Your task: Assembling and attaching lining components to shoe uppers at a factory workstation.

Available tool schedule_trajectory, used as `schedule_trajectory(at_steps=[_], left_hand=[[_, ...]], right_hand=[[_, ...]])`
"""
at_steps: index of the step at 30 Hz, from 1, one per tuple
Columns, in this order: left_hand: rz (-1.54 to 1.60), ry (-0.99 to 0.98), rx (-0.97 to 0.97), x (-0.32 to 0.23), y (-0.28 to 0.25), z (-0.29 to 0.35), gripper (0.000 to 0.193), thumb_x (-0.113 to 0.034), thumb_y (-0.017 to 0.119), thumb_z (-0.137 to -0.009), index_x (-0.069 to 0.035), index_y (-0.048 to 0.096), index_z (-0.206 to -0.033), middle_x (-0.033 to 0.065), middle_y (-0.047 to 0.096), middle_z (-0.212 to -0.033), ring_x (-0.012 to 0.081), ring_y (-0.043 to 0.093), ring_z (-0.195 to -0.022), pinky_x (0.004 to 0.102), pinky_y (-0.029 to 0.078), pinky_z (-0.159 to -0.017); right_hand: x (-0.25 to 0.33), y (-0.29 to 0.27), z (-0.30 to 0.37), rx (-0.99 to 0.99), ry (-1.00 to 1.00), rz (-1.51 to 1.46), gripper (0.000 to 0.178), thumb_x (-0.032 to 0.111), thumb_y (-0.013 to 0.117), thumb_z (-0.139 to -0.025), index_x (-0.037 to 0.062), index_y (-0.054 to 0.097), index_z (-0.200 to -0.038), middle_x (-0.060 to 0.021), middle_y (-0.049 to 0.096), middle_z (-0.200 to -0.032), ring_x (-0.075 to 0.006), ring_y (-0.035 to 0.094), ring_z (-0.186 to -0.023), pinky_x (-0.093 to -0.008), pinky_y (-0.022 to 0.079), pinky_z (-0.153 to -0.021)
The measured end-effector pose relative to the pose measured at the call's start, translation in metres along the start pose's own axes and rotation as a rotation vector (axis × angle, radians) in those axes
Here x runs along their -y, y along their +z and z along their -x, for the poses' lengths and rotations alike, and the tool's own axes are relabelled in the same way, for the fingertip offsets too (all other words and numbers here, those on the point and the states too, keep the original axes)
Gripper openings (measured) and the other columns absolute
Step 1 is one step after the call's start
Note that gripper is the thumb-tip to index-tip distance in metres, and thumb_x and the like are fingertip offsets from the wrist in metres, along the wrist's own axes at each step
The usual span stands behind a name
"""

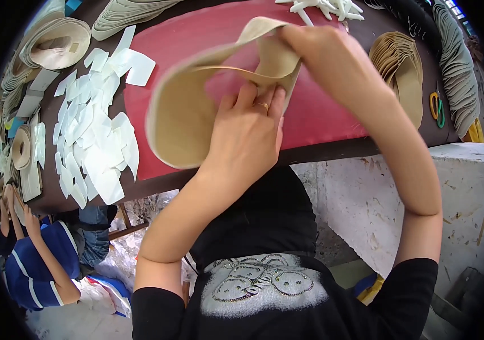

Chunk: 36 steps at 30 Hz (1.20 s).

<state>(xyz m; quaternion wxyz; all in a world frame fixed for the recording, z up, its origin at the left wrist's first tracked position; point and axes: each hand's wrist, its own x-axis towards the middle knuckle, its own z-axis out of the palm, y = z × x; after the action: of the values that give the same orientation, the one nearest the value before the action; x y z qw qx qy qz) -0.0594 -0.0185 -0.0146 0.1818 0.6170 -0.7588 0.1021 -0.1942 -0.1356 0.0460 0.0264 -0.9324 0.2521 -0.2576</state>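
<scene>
A tan, flexible piece of sheet material (182, 122), perhaps leather or lined fabric, is bent into a wide loop above the red mat (321, 110). My right hand (318, 48) grips its upper right edge, fingers mostly hidden behind the wrist and the material. Inside the loop, my left hand (247, 127), with a ring on one finger, has its fingers bent against the right-hand fold; its thumb is out of sight. Slight blur lies on the piece's edges. Left of the mat spreads a loose pile of white cut pieces (97, 122).
Stacks of curved tan pieces stand at the far left (60, 42) and right (397, 62). Scissors with orange and green handles (437, 109) lie at the right. White strips (327, 7) sit at the back. A co-worker in blue (43, 263) works at the left.
</scene>
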Motion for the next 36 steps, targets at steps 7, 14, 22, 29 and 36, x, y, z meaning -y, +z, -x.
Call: schedule_trajectory(at_steps=[7, 14, 22, 29, 36], left_hand=[[-0.058, 0.021, 0.008, -0.009, -0.003, -0.007, 0.036, -0.017, 0.057, -0.086, 0.001, 0.062, -0.117, 0.0138, 0.064, -0.103, 0.0266, 0.053, -0.093, 0.0365, 0.046, -0.07], [-0.093, -0.009, 0.225, -0.005, 0.002, -0.036, 0.03, -0.013, 0.054, -0.087, 0.001, 0.064, -0.111, 0.0132, 0.064, -0.098, 0.0253, 0.051, -0.088, 0.0337, 0.043, -0.07], [-0.379, 0.002, 0.042, -0.03, 0.021, -0.036, 0.033, -0.013, 0.055, -0.085, 0.004, 0.063, -0.112, 0.0177, 0.063, -0.105, 0.0257, 0.047, -0.086, 0.0326, 0.038, -0.072], [-0.19, -0.091, -0.068, -0.029, 0.033, -0.05, 0.036, -0.011, 0.055, -0.084, 0.006, 0.061, -0.115, 0.0219, 0.061, -0.112, 0.026, 0.045, -0.085, 0.0318, 0.036, -0.073], [0.069, -0.044, -0.247, -0.025, 0.047, -0.061, 0.037, -0.009, 0.058, -0.079, 0.001, 0.061, -0.114, 0.021, 0.061, -0.112, 0.0264, 0.047, -0.086, 0.0314, 0.038, -0.071]], right_hand=[[-0.028, 0.024, 0.023, 0.03, 0.254, 0.218, 0.004, 0.001, 0.062, -0.074, -0.0017, 0.059, -0.072, -0.013, 0.064, -0.069, -0.0311, 0.061, -0.057, -0.0385, 0.051, -0.056], [-0.011, 0.007, 0.012, 0.102, 0.095, 0.313, 0.005, 0.001, 0.061, -0.075, -0.0032, 0.061, -0.072, -0.0149, 0.064, -0.068, -0.0309, 0.062, -0.057, -0.0372, 0.05, -0.055], [-0.025, -0.012, 0.007, 0.045, 0.247, 0.379, 0.015, 0.014, 0.063, -0.079, -0.0005, 0.065, -0.075, -0.0179, 0.065, -0.067, -0.0332, 0.06, -0.055, -0.0386, 0.049, -0.053], [-0.028, -0.003, 0.01, 0.003, 0.333, 0.4, 0.02, 0.017, 0.067, -0.078, -0.0031, 0.064, -0.076, -0.0188, 0.066, -0.069, -0.0356, 0.056, -0.052, -0.0403, 0.046, -0.052], [-0.027, -0.006, 0.009, 0.045, 0.347, 0.402, 0.019, 0.018, 0.064, -0.081, -0.0001, 0.066, -0.077, -0.0178, 0.066, -0.069, -0.0364, 0.059, -0.055, -0.0411, 0.048, -0.053]])
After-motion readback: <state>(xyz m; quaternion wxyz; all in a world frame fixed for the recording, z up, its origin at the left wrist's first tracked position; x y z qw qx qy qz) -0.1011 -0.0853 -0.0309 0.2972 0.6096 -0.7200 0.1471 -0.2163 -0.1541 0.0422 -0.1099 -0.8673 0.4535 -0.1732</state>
